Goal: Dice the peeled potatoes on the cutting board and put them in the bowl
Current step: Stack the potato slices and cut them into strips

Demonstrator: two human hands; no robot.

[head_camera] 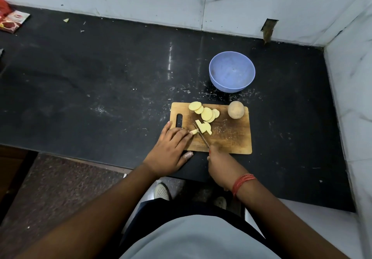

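A wooden cutting board [227, 136] lies on the dark bench [100, 73], near its front edge. The left hand [171, 150] lies flat with fingers spread, its fingertips pressing a small potato piece [194, 131] on the board's left part. The right hand [218, 166] is closed around the handle of a knife [202, 137], whose thin blade angles across the board between that piece and a cut slice stack [205, 127]. Round potato slices [204, 112] overlap along the board's far edge. 1 whole potato [236, 109] sits at the far right corner. The blue bowl [231, 71] stands on the bench just beyond the board, holding no potato.
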